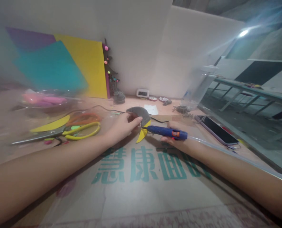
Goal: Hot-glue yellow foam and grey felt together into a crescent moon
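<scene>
My right hand is wrapped round a blue glue gun whose tip points left at a craft piece. That piece is a grey felt fan shape with a yellow curved part below it. My left hand pinches the grey piece at its lower edge, fingers closed on it. Both hands rest over a cardboard sheet printed with large green characters.
Yellow-handled scissors and orange-handled scissors lie at the left beside a yellow foam crescent. A bowl of pink bits, coloured sheets, a phone, a small clock and a decorated little tree stand around.
</scene>
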Tool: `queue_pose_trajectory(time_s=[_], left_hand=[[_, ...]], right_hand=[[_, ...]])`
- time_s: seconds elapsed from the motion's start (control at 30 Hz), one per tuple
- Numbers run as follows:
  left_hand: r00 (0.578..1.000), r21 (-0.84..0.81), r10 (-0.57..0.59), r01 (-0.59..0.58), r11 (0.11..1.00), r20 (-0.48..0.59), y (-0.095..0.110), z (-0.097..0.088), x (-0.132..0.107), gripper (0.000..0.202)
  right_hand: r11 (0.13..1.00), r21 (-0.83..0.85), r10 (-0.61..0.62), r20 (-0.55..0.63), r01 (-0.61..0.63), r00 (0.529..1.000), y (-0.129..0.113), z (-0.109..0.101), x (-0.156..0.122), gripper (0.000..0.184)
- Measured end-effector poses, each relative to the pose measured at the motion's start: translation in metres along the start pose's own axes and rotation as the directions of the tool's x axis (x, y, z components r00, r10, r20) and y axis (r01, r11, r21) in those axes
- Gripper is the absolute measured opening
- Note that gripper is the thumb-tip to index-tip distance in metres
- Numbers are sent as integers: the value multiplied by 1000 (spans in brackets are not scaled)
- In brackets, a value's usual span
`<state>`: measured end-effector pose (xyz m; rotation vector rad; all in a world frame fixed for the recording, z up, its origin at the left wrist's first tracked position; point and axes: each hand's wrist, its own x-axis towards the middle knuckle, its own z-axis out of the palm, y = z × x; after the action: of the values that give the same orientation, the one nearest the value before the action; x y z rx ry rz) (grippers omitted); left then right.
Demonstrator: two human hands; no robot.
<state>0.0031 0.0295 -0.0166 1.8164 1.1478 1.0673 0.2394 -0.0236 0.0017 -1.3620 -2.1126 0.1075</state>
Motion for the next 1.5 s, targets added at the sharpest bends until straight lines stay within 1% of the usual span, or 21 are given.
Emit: queue_pose_trajectory(time_s=[0.2,0.3,0.4,0.53,0.63,0.73,0.87,1.0,1.1,1.27,1.37,1.43,1.5], left_hand=[[1000,-36,-27,27,999,16,2,0,0,34],[1000,-45,-30,30,999,-2,3,0,-1,33],[999,-38,-31,30,999,-17,3,0,-1,31],[999,-32,-35,34,999,-20,6,0,-1,31],[999,-33,-47,46,998,-27,8,0,-2,31],[999,-30,-47,46,998,-25,9,0,-2,31],[999,-10,-50,50,999,-22,9,-1,-1,31],[997,-17,-74,74,997,-26,11,-2,-2,31],[996,-15,-81,81,997,-27,12,-2,-3,32],[997,-29,-64,63,998,-31,11,-1,-2,31],[997,-34,-61,60,998,-38,9,-1,-1,31],[997,-41,-65,63,997,-41,8,-1,-1,31],[996,-45,-73,71,996,-44,7,-1,-1,31]], right_hand=[[997,-11,73,57,-72,996,-7,-7,2,41],[994,-24,105,75,-104,992,-9,-9,3,38],[992,-18,122,52,-122,991,-8,-7,2,36],[997,-29,76,-49,-78,996,-1,0,1,44],[994,-77,66,-75,-72,995,4,3,1,44],[991,-110,68,-71,-76,995,5,4,0,41],[993,-106,36,-95,-47,995,4,2,-1,33],[995,-103,11,-74,-18,997,5,-1,-1,33],[996,-86,1,-86,-9,996,6,-1,0,31],[996,-73,36,-91,-43,995,4,-1,1,30],[995,-77,58,-123,-67,991,0,-4,2,28],[989,-95,100,-98,-109,990,-6,-9,4,25],[986,-104,130,-42,-134,991,-11,-14,5,26]])
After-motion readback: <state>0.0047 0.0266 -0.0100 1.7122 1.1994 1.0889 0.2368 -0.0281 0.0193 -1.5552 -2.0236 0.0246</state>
